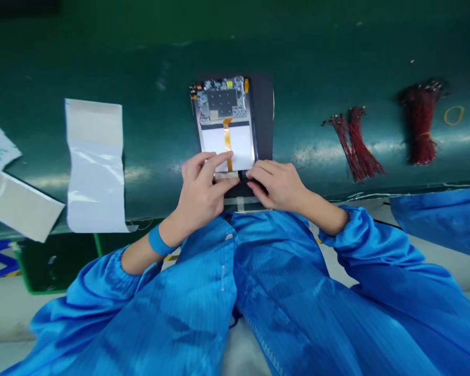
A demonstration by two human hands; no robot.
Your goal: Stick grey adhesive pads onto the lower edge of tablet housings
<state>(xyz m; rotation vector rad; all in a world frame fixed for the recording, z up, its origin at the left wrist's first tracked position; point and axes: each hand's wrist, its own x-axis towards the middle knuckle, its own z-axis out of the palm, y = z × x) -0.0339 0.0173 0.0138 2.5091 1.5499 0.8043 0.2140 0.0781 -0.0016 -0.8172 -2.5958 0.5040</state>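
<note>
I see a dark green table [305,68], shiny in patches; below its near edge I make out pale floor [8,318].

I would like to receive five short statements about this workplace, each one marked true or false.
1. The left hand touches the white panel of the opened device. True.
2. The blue wristband is on the right wrist. False: it is on the left one.
3. An orange strip runs over the white panel. True.
4. The red wires lie left of the device. False: they lie to its right.
5. The right hand is near the device's lower right corner. True.
</note>
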